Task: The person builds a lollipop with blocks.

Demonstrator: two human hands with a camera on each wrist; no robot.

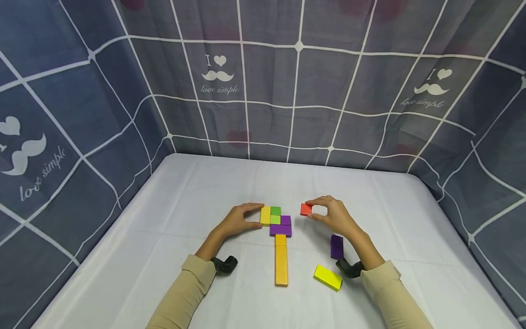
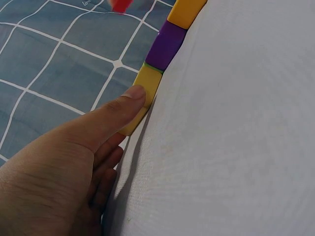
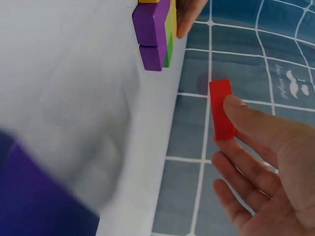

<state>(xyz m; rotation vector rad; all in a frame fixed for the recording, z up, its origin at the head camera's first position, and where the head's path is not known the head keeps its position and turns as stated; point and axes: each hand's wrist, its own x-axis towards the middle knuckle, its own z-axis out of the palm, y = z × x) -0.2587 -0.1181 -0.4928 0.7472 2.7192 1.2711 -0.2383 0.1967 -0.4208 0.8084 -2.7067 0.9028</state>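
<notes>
My left hand grips the yellow block at the left of a flat block arrangement, thumb at its near end and a finger at the far end. Two green blocks lie against its right side. Below and right of these sit purple blocks, and orange blocks run down from them like a stem. To the right, my right hand pinches a red block between thumb and fingers, held apart from the arrangement.
A loose dark purple block lies beside the right forearm, and a bright yellow block lies nearer me. White cloth covers the table. Grey-blue checked curtains stand behind it and at both sides.
</notes>
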